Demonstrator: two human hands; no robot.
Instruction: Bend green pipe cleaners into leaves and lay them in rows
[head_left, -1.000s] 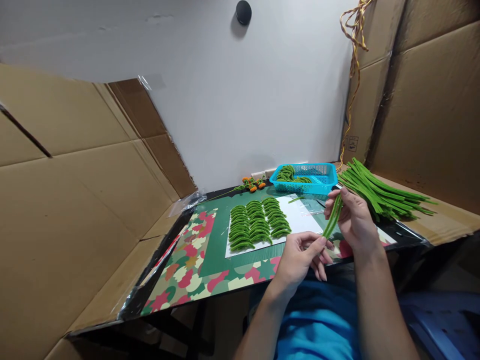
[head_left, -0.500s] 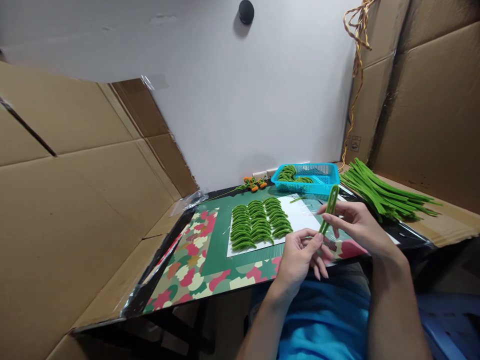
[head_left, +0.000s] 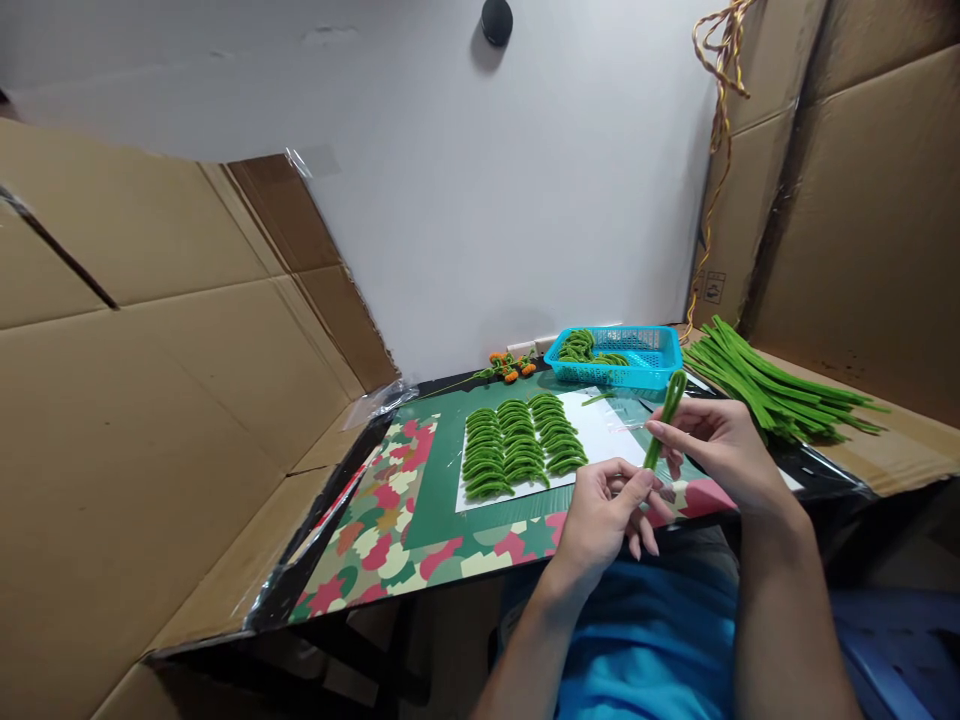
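Stick (head_left: 663, 425): folded and green, it is held tilted above the near table edge (head_left: 390, 608), right of the middle.
Left hand (head_left: 607, 510): the low end is pinched by closed fingers.
Right hand (head_left: 724, 450): the stick is gripped higher up by thumb and finger.
Open room: bare mat (head_left: 431, 500) is seen at the left; blue basket (head_left: 600, 378) and green pile (head_left: 780, 390) are placed beyond, upper right.

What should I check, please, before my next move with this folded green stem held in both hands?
1. Left hand pinches the folded green stem's lower end: ok.
2. Right hand holds its middle, loop up: ok.
3. Stem ends even: cannot tell, hidden in the fingers.
4. White sheet has bare space beside the rows of bent pieces: ok.
5. Blue basket and pile of straight stems lie close by: ok.
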